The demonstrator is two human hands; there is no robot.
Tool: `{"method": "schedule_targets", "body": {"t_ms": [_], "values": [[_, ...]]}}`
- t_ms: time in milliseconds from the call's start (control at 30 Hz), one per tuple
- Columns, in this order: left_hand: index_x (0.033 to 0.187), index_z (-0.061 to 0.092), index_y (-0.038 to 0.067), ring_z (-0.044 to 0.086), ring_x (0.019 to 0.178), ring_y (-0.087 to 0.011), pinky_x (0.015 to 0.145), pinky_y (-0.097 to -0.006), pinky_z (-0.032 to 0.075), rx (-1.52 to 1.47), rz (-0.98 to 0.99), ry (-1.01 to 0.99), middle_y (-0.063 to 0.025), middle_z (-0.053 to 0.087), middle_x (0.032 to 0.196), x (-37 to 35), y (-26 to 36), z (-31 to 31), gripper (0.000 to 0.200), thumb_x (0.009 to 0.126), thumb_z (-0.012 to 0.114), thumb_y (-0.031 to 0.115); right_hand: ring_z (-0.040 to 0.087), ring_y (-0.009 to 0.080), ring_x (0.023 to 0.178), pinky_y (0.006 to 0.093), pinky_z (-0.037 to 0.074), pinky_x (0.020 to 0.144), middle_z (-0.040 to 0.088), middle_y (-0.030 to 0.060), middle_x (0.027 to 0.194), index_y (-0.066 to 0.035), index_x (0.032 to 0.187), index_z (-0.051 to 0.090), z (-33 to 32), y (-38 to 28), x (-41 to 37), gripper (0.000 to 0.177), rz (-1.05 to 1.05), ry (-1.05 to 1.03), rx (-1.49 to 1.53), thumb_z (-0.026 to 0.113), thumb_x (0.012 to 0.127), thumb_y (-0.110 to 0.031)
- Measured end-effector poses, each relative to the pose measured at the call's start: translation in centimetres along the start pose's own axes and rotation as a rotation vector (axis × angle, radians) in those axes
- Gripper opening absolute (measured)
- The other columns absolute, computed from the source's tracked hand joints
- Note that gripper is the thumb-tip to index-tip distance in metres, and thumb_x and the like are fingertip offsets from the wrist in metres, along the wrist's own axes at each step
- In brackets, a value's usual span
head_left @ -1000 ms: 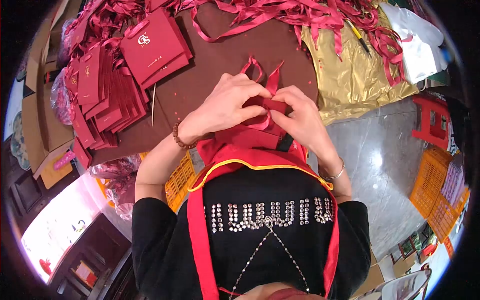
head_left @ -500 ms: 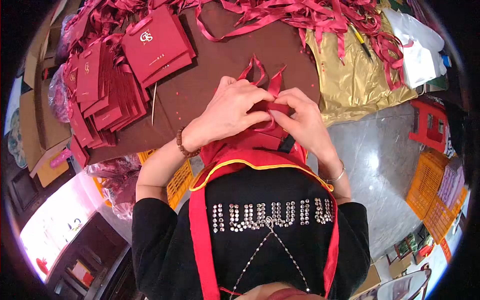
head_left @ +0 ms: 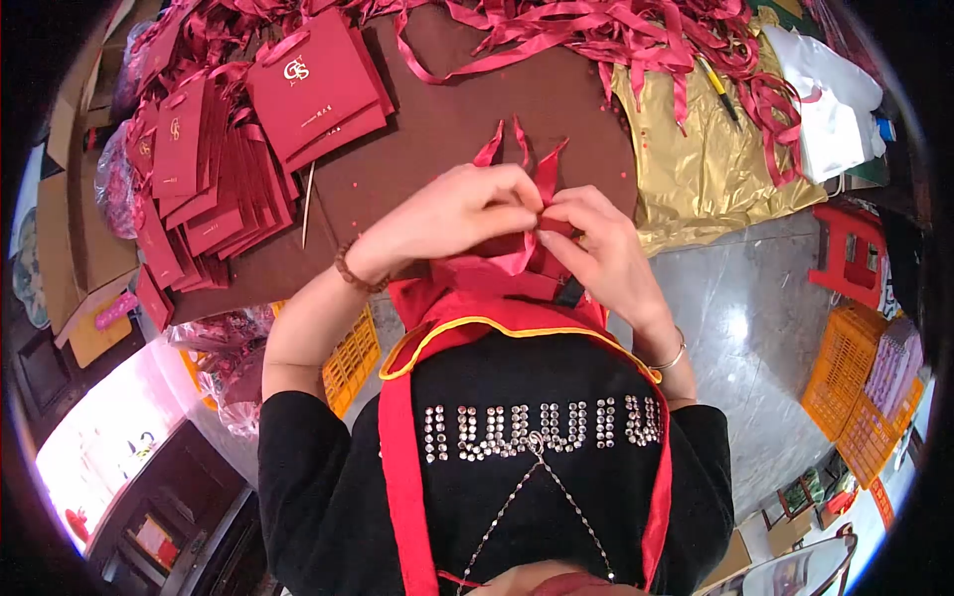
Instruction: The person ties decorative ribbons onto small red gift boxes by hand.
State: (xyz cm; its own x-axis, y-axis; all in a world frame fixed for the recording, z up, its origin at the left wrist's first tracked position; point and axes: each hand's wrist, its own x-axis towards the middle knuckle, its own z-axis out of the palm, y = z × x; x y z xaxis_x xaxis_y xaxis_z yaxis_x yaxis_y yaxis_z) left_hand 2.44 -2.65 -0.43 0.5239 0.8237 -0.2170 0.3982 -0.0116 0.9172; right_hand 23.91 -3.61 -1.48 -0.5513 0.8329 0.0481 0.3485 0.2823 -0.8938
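Both of my hands meet at a red ribbon (head_left: 548,171) above the near edge of the brown table. My left hand (head_left: 465,211) pinches the ribbon between thumb and fingers. Close against it, my right hand (head_left: 599,246) is closed on the same ribbon, its fingertips touching those of the left. Ribbon ends stick up beyond my fingers. Below the hands lies a red item (head_left: 497,278), probably a paper bag, mostly hidden by my hands and the red apron (head_left: 497,323). Whether a knot is formed cannot be made out.
Stacked red paper bags (head_left: 224,189) with gold print lie at the left, a larger bag (head_left: 316,84) behind them. A thin stick (head_left: 307,204) rests beside them. Loose red ribbons (head_left: 586,35) heap at the back. A gold plastic sheet (head_left: 696,169) holds a yellow-black pen (head_left: 717,87).
My hands have drawn together at the ribbon, and the left has turned with its fingers more folded. The ribbon loop that stood beyond my left hand now looks narrower.
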Motion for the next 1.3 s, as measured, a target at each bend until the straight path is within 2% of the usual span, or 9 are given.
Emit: {"method": "schedule_targets", "body": {"t_ms": [33, 300, 600, 1033, 1067, 1133, 1200, 1233, 1300], "values": [[0.100, 0.056, 0.001, 0.058, 0.084, -0.0084, 0.073, -0.0237, 0.046, -0.234, -0.152, -0.044, -0.0038, 0.062, 0.088, 0.1, -0.2, -0.2, 0.015, 0.088, 0.058, 0.010, 0.059, 0.0187, 0.085, 0.0267, 0.048, 0.060, 0.057, 0.0112, 0.100, 0.002, 0.096, 0.062, 0.1, -0.2, -0.1, 0.020, 0.000, 0.000, 0.001, 0.066, 0.079, -0.006], [0.097, 0.055, 0.001, 0.055, 0.080, -0.0073, 0.072, -0.0211, 0.045, -0.461, -0.262, -0.129, -0.0020, 0.059, 0.087, 2.4, -0.2, -0.7, 0.013, 0.085, 0.059, 0.004, 0.059, 0.0180, 0.079, 0.0263, 0.048, 0.060, 0.057, 0.0108, 0.099, 0.003, 0.095, 0.062, 0.1, -0.6, -0.2, 0.018, 0.074, -0.007, 0.014, 0.067, 0.080, -0.007], [0.101, 0.048, 0.000, 0.050, 0.065, -0.0054, 0.057, -0.0205, 0.036, -0.281, -0.386, -0.261, -0.0012, 0.056, 0.073, 4.5, 0.8, -0.8, 0.033, 0.073, 0.064, -0.003, 0.057, 0.0141, 0.085, 0.0237, 0.047, 0.063, 0.055, 0.0091, 0.102, 0.003, 0.093, 0.062, -0.3, 0.0, -0.1, 0.016, 0.101, -0.058, 0.091, 0.066, 0.080, -0.006], [0.105, 0.038, 0.003, 0.055, 0.064, -0.0123, 0.059, -0.0256, 0.043, -0.222, -0.266, 0.202, -0.0081, 0.061, 0.073, 5.8, 0.7, -1.0, 0.037, 0.077, 0.061, -0.004, 0.054, 0.0084, 0.081, 0.0208, 0.045, 0.062, 0.051, 0.0053, 0.101, 0.003, 0.090, 0.063, -0.7, 1.2, 0.7, 0.014, 0.116, -0.217, 0.244, 0.068, 0.079, -0.005], [0.105, 0.038, 0.003, 0.055, 0.064, -0.0123, 0.059, -0.0256, 0.043, -0.220, -0.268, 0.207, -0.0081, 0.061, 0.073, 6.4, 0.6, -1.5, 0.037, 0.077, 0.061, -0.004, 0.055, 0.0143, 0.081, 0.0248, 0.045, 0.065, 0.054, 0.0076, 0.096, 0.003, 0.089, 0.062, -0.6, 1.2, 0.8, 0.016, 0.159, -0.200, 0.281, 0.069, 0.077, -0.006], [0.109, 0.038, 0.002, 0.058, 0.068, -0.0134, 0.065, -0.0270, 0.046, -0.374, 0.054, 0.355, -0.0079, 0.062, 0.075, 8.2, 1.0, -2.6, 0.037, 0.080, 0.061, 0.000, 0.057, 0.0201, 0.081, 0.0288, 0.044, 0.069, 0.056, 0.0099, 0.090, 0.003, 0.088, 0.062, -0.4, 1.0, 1.0, 0.018, 0.199, -0.188, 0.320, 0.070, 0.075, -0.007], [0.105, 0.040, -0.003, 0.055, 0.066, -0.0118, 0.059, -0.0249, 0.044, -0.379, 0.120, 0.446, -0.0078, 0.057, 0.071, 9.8, 2.3, -3.7, 0.042, 0.072, 0.064, -0.002, 0.056, 0.0202, 0.078, 0.0294, 0.044, 0.067, 0.056, 0.0105, 0.087, 0.003, 0.088, 0.062, -0.6, 0.9, 1.2, 0.018, 0.142, -0.185, 0.241, 0.069, 0.075, -0.007], [0.110, 0.041, -0.002, 0.055, 0.076, -0.0130, 0.071, -0.0267, 0.046, -0.525, 0.060, 0.367, -0.0103, 0.057, 0.082, 9.1, 5.1, -4.4, 0.030, 0.084, 0.056, -0.002, 0.056, 0.0202, 0.078, 0.0294, 0.044, 0.067, 0.056, 0.0105, 0.087, 0.003, 0.088, 0.062, -0.6, 0.9, 1.3, 0.018, 0.142, -0.188, 0.238, 0.069, 0.075, -0.007], [0.113, 0.035, -0.001, 0.055, 0.075, -0.0130, 0.070, -0.0275, 0.046, -0.454, 0.085, 0.310, -0.0102, 0.056, 0.081, 9.1, 6.3, -4.1, 0.036, 0.084, 0.057, -0.001, 0.056, 0.0210, 0.078, 0.0299, 0.044, 0.066, 0.056, 0.0114, 0.084, 0.004, 0.086, 0.062, -0.7, 1.0, 1.5, 0.018, 0.126, -0.186, 0.211, 0.070, 0.075, -0.008]]}}
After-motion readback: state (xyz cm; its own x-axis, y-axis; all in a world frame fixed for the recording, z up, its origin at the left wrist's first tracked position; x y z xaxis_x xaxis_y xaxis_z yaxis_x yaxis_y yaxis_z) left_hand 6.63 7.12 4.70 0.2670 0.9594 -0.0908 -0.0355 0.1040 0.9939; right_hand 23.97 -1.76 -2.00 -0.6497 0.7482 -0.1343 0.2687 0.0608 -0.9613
